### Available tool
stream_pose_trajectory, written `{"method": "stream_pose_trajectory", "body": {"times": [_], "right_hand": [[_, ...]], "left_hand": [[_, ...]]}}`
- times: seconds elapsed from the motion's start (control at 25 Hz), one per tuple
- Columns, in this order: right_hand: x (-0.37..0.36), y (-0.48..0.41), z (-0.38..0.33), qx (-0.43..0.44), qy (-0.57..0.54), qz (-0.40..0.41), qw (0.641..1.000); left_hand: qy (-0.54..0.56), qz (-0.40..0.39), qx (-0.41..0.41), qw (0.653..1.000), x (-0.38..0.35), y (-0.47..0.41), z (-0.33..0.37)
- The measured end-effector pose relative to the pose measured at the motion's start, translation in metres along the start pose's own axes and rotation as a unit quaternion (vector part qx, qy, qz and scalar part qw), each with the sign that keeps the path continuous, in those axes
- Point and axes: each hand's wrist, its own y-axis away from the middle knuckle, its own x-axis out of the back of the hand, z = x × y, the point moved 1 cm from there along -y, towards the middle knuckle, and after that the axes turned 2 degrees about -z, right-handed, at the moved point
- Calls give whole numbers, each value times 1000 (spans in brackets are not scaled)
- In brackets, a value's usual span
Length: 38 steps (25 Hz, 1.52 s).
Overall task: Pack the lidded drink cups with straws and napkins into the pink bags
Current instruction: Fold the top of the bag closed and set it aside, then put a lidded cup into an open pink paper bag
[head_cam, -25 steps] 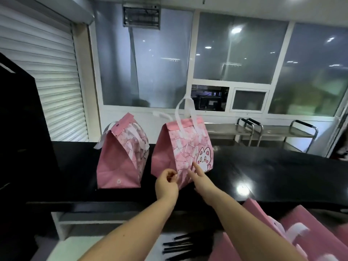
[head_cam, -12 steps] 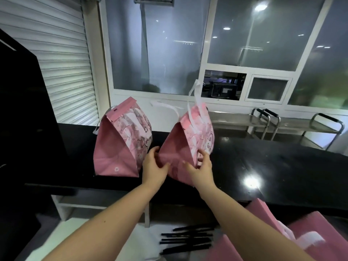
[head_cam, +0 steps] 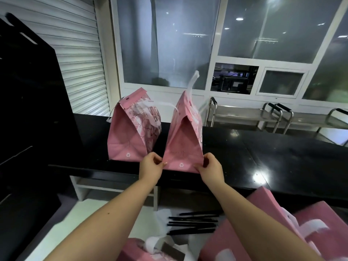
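Plainly, everything turned on how the right-hand pink bag [head_cam: 183,136] sat between the hands. It stood upright at the front edge of the black bench [head_cam: 263,153], its narrow gusseted end turned toward the person and its base running straight away from them toward the windows. The left grip [head_cam: 151,166] pinched the near bottom corner on its own side and the right grip [head_cam: 211,166] pinched the opposite corner, so the bag rose ahead of and above both, centred between them, with neither hand nearer than the other. Its white handle [head_cam: 194,80] stuck up at the top, where the mouth looked folded closed; whether a cup was inside could not be told. The second pink bag [head_cam: 126,136] stood just beside it on the left, apart by a narrow gap, and the left grip sat right in front of that gap. Any squaring or sliding would probably run along the bag's length, away from the person, and a sideways nudge to the left would likely meet the neighbour. Black straws [head_cam: 192,222] lay on the lower surface under the forearms, well short of the bag.
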Motion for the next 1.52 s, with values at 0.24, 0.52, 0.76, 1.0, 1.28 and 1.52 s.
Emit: {"method": "stream_pose_trajectory", "body": {"times": [0.24, 0.52, 0.76, 1.0, 1.28, 1.52], "right_hand": [[-23, -6, -27, 14, 33, -19, 999], [4, 0, -26, 46, 27, -20, 998], [98, 45, -37, 178, 241, 28, 953], [221, 133, -32, 96, 476, 120, 866], [330, 297, -26, -39, 559, 181, 809], [425, 473, -49, -158, 569, 276, 759]], "left_hand": [[-33, 69, 36, 996, 25, -7, -1], [-74, 53, -26, 995, 31, 19, 16], [-229, -77, -310, 920, -8, 43, 97], [-211, -142, -470, 845, -59, 107, 190], [-144, -241, -603, 747, -107, 240, 285], [-28, -268, -680, 682, -118, 379, 372]]}}
